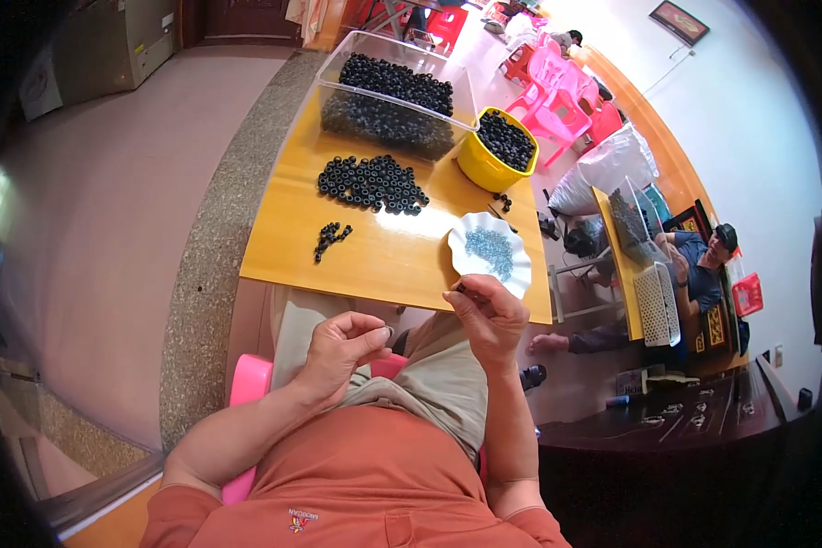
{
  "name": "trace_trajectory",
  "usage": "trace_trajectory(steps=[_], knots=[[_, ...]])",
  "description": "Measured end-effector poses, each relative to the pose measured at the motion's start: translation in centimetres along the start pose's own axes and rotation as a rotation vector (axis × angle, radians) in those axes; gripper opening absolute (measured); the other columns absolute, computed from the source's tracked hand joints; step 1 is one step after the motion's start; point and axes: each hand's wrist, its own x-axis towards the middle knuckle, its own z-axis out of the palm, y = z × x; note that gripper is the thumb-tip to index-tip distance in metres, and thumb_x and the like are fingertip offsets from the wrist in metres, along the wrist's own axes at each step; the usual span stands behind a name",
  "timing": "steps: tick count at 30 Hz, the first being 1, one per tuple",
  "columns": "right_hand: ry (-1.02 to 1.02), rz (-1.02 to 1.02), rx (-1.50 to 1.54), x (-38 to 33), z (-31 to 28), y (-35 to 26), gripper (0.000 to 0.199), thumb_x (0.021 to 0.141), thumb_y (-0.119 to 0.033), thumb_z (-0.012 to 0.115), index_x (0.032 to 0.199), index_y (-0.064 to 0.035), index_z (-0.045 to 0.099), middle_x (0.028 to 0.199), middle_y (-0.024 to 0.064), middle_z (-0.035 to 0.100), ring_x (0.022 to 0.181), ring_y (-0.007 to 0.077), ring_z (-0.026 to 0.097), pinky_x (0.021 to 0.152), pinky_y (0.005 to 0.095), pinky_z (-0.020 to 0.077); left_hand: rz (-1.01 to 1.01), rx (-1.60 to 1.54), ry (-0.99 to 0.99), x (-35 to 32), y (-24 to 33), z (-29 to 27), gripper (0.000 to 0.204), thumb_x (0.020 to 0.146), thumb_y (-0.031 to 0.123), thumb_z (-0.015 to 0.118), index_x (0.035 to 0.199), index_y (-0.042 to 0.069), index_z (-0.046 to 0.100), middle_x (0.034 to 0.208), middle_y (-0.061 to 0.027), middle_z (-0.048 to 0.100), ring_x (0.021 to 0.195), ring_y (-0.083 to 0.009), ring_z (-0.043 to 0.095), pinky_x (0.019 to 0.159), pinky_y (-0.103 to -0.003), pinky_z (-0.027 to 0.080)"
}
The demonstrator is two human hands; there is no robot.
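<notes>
My left hand (345, 352) is in front of the table edge, thumb and fingertips pinched on a small dark ring-shaped piece (390, 331). At the table's near right edge, my right hand (493, 320) pinches a small black piece (461, 288); the fingers partly cover it. Just beyond the right hand sits a white scalloped dish (464, 230) holding many small clear-blue bits (490, 250). A flat patch of black ring-shaped parts (372, 184) covers the middle of the table. Nearer to me lies a small cluster of black parts (329, 239).
On the wooden table (279, 247), a clear plastic bin (395, 94) and a yellow tub (486, 166) hold black parts. Loose parts (503, 202) lie by the tub. Pink chairs (557, 96) stand beyond. To the right, another person (703, 265) sits at a small table with a white basket (658, 306).
</notes>
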Motion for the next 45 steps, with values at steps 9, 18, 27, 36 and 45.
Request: trace_trajectory(steps=[9,18,27,36,45], knots=[[0.036,-0.178,-0.05,0.4,0.2,-1.6,0.02,0.076,0.012,0.071,0.094,0.004,0.066,0.094,0.0095,0.066,0.078,0.0075,0.059,0.067,0.0174,0.0467,0.0,0.005,-0.003,0.1,-0.3,-0.1,0.013,0.085,0.006,0.07,0.095,0.002,0.064,0.087,-0.0051,0.066,0.076,-0.0131,0.065,0.073,-0.027,0.058],[0.027,-0.073,0.123,-0.2,-0.1,-0.2,0.019,0.078,0.014,0.068,0.094,0.0041,0.067,0.093,0.0116,0.065,0.078,0.0107,0.06,0.066,0.019,0.048,-0.001,0.017,-0.011,0.1,-0.6,-0.1,0.013,0.084,0.005,0.07,0.095,0.001,0.063,0.086,-0.0052,0.065,0.075,-0.0123,0.065,0.072,-0.026,0.058],[-0.052,0.077,0.261,-0.8,1.0,2.1,0.012,0.08,0.009,0.068,0.091,0.0033,0.068,0.089,0.0088,0.066,0.075,0.0096,0.059,0.061,0.0202,0.0448,-0.028,0.048,-0.028,-0.1,-0.6,-0.2,0.012,0.086,0.005,0.067,0.097,0.003,0.063,0.093,-0.0061,0.067,0.083,-0.0124,0.064,0.074,-0.027,0.057],[-0.219,0.249,0.31,-1.9,2.8,1.9,0.008,0.078,0.007,0.069,0.086,0.0053,0.068,0.089,0.0119,0.067,0.079,0.0139,0.062,0.068,0.0247,0.0494,0.001,0.037,-0.092,0.0,-0.7,-0.1,0.011,0.087,0.006,0.067,0.097,0.003,0.063,0.091,-0.0059,0.066,0.08,-0.0135,0.064,0.073,-0.028,0.056],[-0.267,0.327,0.37,-2.6,3.8,1.5,0.004,0.081,0.004,0.068,0.085,0.0041,0.069,0.088,0.0077,0.068,0.078,0.0109,0.061,0.068,0.0235,0.0489,0.007,0.035,-0.121,-0.1,-0.6,-0.3,0.018,0.086,0.006,0.068,0.102,-0.001,0.063,0.094,-0.0065,0.065,0.081,-0.0124,0.063,0.074,-0.027,0.057]])
